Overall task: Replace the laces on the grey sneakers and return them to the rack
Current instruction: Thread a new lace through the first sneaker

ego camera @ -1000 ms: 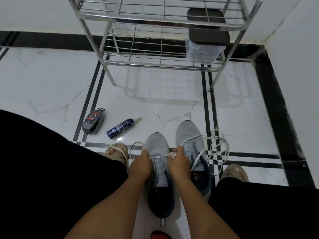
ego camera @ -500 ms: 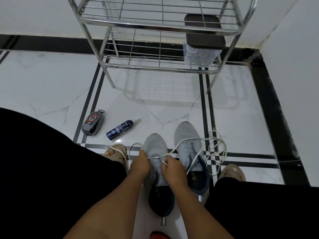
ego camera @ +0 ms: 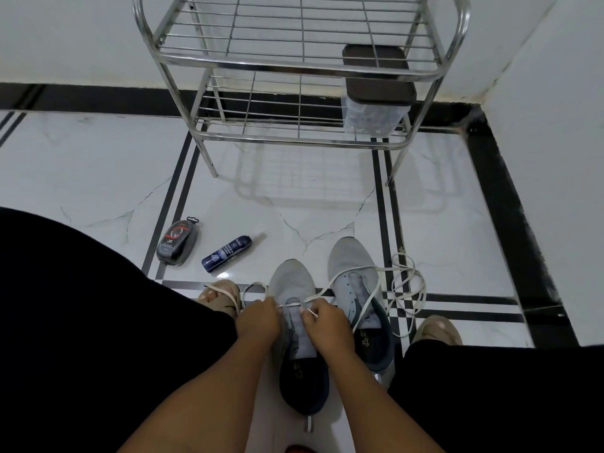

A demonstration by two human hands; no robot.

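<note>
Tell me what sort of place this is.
Probably a home entryway or shoe corner: a metal wire rack stands against the wall on a marble-look tiled floor, with grey sneakers and shoe-care products laid out before it.

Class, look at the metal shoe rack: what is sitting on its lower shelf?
On the lower shelf of the rack stands one clear container with a dark lid, at the right end. Its contents are too blurred to tell.
</note>
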